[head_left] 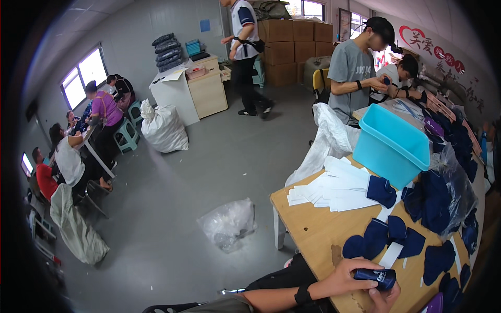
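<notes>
At the front edge of the wooden table (313, 229), my left hand (344, 279) is closed around a folded navy sock (383, 280) with white lettering on it. A black band circles that wrist. My right hand (387, 301) grips the same sock from below and the right; its forearm is out of view. Just beyond my hands, several navy socks (374, 239) lie loosely on the tabletop. A white card (391, 255) rests among them, and another navy sock (381, 192) sits on a fanned stack of white cards (334, 185).
A turquoise plastic bin (391, 146) stands on the table's far part, with a clear plastic bag (459, 193) to its right. Across the table, a person in grey (349, 73) handles a small dark item. A plastic bag (228, 224) and a white sack (164, 129) lie on the floor.
</notes>
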